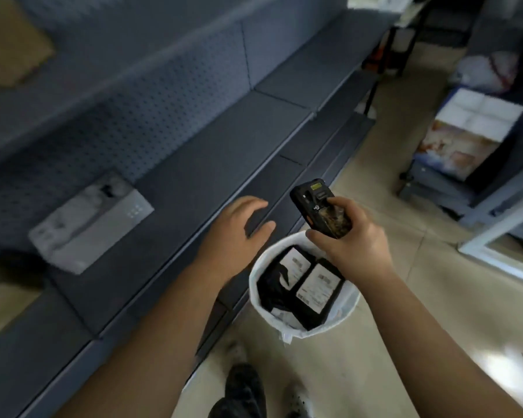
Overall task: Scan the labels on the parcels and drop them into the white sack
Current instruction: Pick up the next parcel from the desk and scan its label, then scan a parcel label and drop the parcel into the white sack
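Dark shelving [194, 176] from nine to one o'clock, grey box [91, 224] lying on it. White sack [349, 309] at six, black labelled parcels [316, 288] inside. Left hand [239, 230] above shelf edge, fingers relaxed, gripping nothing. Right hand [349, 239] above sack, curled around handheld scanner [320, 206].

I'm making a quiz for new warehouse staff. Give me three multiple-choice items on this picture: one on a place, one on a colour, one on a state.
1. Where is the grey parcel?
A. on the shelf
B. in the sack
C. on the floor

2. What colour are the labelled parcels in the white sack?
A. red
B. black
C. yellow

3. What is the left hand doing?
A. gripping the scanner
B. holding a parcel
C. open, holding nothing

Answers:
1 A, it lies on the dark shelf.
2 B, black wrapping with white labels.
3 C, fingers spread; the right hand holds the scanner.
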